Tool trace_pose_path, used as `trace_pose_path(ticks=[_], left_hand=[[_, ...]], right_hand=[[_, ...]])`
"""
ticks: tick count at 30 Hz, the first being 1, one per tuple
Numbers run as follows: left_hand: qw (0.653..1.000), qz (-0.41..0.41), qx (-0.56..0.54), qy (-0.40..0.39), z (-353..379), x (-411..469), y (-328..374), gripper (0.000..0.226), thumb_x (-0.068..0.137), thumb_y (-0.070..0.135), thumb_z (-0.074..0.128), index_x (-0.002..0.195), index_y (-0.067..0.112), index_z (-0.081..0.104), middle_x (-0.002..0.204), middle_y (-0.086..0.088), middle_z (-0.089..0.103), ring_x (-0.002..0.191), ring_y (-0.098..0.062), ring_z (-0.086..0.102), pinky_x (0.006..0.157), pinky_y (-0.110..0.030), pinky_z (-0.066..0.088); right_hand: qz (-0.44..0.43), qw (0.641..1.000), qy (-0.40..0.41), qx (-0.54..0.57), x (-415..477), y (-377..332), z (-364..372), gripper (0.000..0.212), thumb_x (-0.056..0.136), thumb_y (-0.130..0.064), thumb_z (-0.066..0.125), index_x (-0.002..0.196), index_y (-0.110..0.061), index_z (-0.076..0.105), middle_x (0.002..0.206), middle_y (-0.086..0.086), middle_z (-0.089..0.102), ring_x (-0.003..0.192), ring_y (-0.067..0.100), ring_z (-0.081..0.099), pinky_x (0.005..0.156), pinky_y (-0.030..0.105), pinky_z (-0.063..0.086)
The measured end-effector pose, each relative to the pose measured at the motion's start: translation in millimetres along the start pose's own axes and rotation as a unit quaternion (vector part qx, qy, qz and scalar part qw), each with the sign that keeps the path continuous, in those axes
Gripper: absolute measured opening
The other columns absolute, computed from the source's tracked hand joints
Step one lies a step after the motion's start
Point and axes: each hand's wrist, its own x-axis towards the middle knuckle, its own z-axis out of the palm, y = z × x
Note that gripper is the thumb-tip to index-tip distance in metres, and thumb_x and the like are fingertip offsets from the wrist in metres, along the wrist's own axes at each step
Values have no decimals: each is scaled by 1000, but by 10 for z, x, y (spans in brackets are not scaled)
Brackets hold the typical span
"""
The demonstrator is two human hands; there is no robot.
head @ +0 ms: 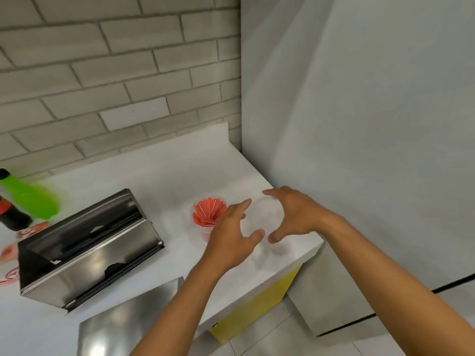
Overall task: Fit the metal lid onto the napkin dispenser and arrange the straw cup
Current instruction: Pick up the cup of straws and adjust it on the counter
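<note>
Both hands out over the right end of the white surface, fingers spread, curved toward each other. Left hand sits just right of the straw cup, partly in front of it; thumb points toward the right hand. Between the palms a faint round clear shape, possibly a transparent cup or lid, too blurred to be sure. Neither hand clearly grips anything; fingers look loose and unclenched, no contact I can confirm.

Straw cup: clear cup, full of red straws fanned out at the top, upright on the surface, near the right edge, well apart from the dispenser.

Napkin dispenser: shiny metal box, lying left of centre on the surface, top side uncovered with dark interior showing. Metal lid: flat steel sheet, lying on the surface at the near edge, just in front of the dispenser, not fitted, not touched by either hand. Left forearm passes over its right corner.

Far left: green bottle with black cap, tilted in view, motion blurred; dark bottle with red label beside it. Red and white wrappers at the left edge.

Grey brick wall behind, plain white panel on the right. Yellow cabinet front under the surface.
</note>
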Motion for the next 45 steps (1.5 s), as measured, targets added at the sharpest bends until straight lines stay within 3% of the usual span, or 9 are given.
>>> trace_pose_path(ticks=[3,6,12,17,26,34,36,40,45], left_hand=[[999,-2,-8,32,-350,-30,-24,76,84,37,86,151,31,50,139,12,60,120,-4,58,100,-25,53],[998,-17,-8,67,-638,-68,-118,75,81,31,89,148,28,55,133,10,64,114,-5,63,98,-27,54],[994,-59,-6,93,-895,-163,-408,86,75,32,95,150,31,52,137,17,57,115,10,55,82,-7,47],[986,-110,-24,126,-837,-161,-656,85,74,28,96,148,28,55,140,10,59,116,5,59,81,-10,50],[976,-155,-48,146,-612,-82,-898,86,75,30,95,150,32,53,143,13,58,117,10,57,81,-11,52],[968,-177,-124,130,-420,-61,-1015,126,57,37,104,161,30,32,145,11,53,129,-9,55,92,-20,52],[964,-181,-139,137,-317,-45,-1012,126,53,39,105,157,35,35,140,17,57,128,-6,55,92,-16,49],[953,-175,-172,176,-67,45,-1027,108,43,40,108,129,65,47,123,32,65,115,5,63,83,-8,51],[927,-199,-207,241,130,174,-1050,114,32,46,109,132,48,53,118,24,71,107,0,70,88,-27,61]], right_hand=[[-52,999,4,5,90,-328,-107,135,45,-59,95,160,-44,26,152,-11,42,137,14,47,96,36,59],[-110,994,5,3,267,-611,-113,134,46,-57,96,160,-44,26,151,-12,44,137,12,46,99,29,52],[-180,983,-39,-14,650,-983,36,134,46,-57,97,159,-44,27,150,-9,45,138,16,46,106,34,48],[-201,977,-72,-29,932,-1082,160,134,47,-54,97,160,-42,26,151,-7,46,138,18,46,106,33,47],[-208,972,-100,-45,1196,-1031,271,137,44,-58,96,160,-45,24,154,-10,44,140,17,43,105,31,46],[-212,970,-116,-31,1253,-926,284,139,42,-57,98,160,-45,26,154,-11,44,140,16,43,103,28,44],[-214,969,-118,-27,1258,-926,277,137,42,-54,98,159,-45,26,151,-12,44,138,15,44,101,28,44],[-216,968,-128,-28,1255,-944,252,133,44,-50,97,158,-46,27,149,-12,44,135,15,44,101,30,47],[-204,967,-140,-58,1232,-993,242,137,45,-61,94,160,-44,22,152,-8,40,140,18,40,104,34,48]])
